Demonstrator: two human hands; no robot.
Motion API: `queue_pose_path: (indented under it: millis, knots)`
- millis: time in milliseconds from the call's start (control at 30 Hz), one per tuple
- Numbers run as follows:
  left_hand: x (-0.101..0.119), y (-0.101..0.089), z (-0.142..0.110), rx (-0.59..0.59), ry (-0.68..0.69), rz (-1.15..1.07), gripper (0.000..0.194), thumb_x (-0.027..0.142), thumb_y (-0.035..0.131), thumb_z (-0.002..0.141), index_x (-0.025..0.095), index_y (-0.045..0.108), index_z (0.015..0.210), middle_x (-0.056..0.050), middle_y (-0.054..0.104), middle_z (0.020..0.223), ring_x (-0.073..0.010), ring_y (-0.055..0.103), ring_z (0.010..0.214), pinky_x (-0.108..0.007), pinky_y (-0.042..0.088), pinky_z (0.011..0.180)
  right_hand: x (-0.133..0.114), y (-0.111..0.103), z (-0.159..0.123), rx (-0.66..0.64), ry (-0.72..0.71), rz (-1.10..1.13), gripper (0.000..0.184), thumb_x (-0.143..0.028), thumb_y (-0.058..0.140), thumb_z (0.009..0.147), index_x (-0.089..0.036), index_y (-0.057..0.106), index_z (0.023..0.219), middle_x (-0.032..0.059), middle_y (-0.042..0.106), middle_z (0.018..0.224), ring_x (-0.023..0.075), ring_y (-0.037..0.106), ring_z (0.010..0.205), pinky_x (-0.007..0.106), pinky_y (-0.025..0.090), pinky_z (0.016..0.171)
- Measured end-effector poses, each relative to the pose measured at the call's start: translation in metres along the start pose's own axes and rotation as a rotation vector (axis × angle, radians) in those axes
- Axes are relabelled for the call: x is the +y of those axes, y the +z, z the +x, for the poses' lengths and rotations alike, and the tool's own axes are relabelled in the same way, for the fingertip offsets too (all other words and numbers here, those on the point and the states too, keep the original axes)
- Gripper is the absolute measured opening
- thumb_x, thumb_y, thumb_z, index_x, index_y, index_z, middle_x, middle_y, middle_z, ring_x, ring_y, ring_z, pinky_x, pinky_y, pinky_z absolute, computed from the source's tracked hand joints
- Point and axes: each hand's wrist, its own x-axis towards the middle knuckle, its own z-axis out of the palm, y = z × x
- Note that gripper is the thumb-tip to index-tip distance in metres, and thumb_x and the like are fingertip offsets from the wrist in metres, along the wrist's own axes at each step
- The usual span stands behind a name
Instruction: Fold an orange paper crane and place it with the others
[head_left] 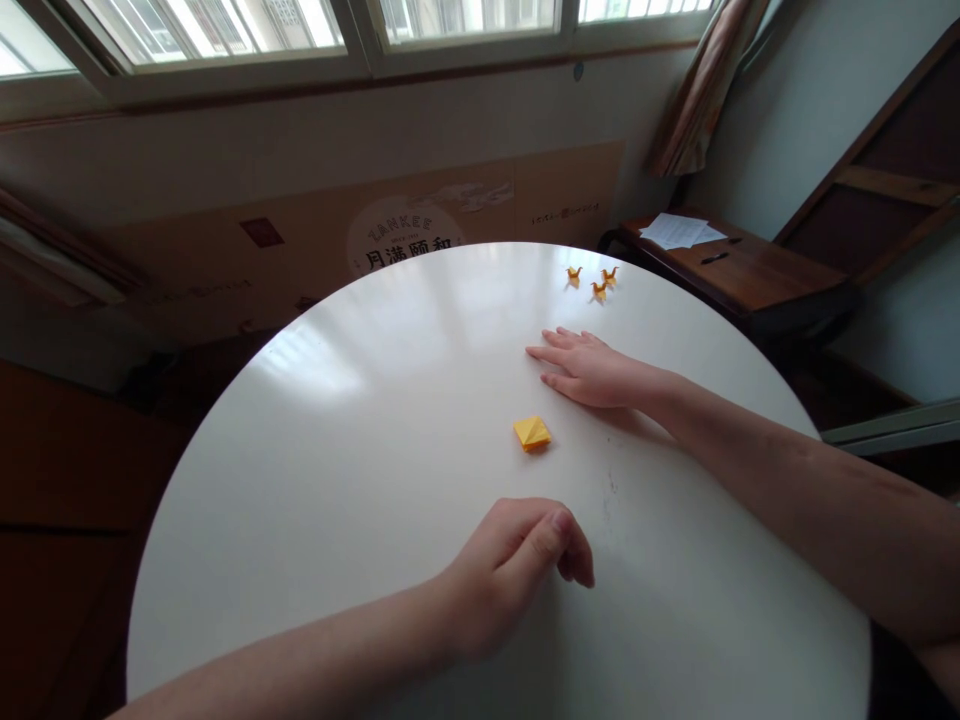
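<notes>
Right hand [581,370] lies spread, empty; left hand [514,565] is half-open, nothing visible inside; careless sweeping could displace the folded yellow paper [532,432].

Head-worn view, facing forward and down, close above round table [337,480], lower left seemingly murky

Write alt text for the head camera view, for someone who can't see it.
Two bare hands at a rounded white table: the right hand lies palm down with fingers spread, the left hand is loosely curled nearer the viewer. Between them sits a small folded yellow paper square. Three tiny orange-yellow paper birds stand near the far edge, beyond the right hand.
</notes>
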Motion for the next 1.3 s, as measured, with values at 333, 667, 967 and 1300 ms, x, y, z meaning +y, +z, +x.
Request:
queue_pose_path:
  millis: [333,667,967,1300]
  knots:
    - [0.003,-0.027,-0.001,0.173,0.199,0.623,0.03,0.029,0.044,0.096,0.02,0.069,0.082,-0.007,0.07,0.081,-0.0214,0.063,0.081,-0.032,0.05,0.076,-0.004,-0.006,-0.004,0.062,-0.126,0.083,0.046,-0.037,0.049,0.096,-0.026,0.055,0.14,0.0103,0.044,0.15,0.034,0.034,0.143,0.055,0.026,0.117]
    - [-0.016,-0.041,0.008,0.116,0.06,1.201,0.054,0.029,0.049,0.091,0.011,0.048,0.142,-0.012,0.047,0.15,-0.0338,0.04,0.14,-0.053,0.036,0.116,-0.007,-0.025,-0.012,-0.017,-0.491,0.332,0.03,-0.022,0.067,0.083,-0.022,0.071,0.112,0.0045,0.069,0.117,0.0229,0.06,0.117,0.034,0.045,0.105]
    - [-0.012,-0.043,0.01,0.055,-0.012,1.202,0.058,0.034,0.047,0.093,0.011,0.043,0.146,-0.012,0.045,0.152,-0.0326,0.039,0.14,-0.054,0.031,0.118,-0.014,-0.025,-0.013,-0.095,-0.576,0.326,0.03,-0.026,0.076,0.078,-0.023,0.073,0.108,0.0045,0.065,0.124,0.0241,0.052,0.129,0.036,0.036,0.112]
    - [-0.012,-0.044,0.01,0.062,0.002,1.177,0.058,0.036,0.048,0.093,0.012,0.045,0.145,-0.011,0.047,0.15,-0.0317,0.04,0.138,-0.051,0.032,0.117,-0.021,-0.021,-0.015,-0.044,-0.608,0.301,0.025,-0.038,0.074,0.082,-0.022,0.074,0.103,0.0063,0.067,0.119,0.0243,0.054,0.125,0.036,0.037,0.109]
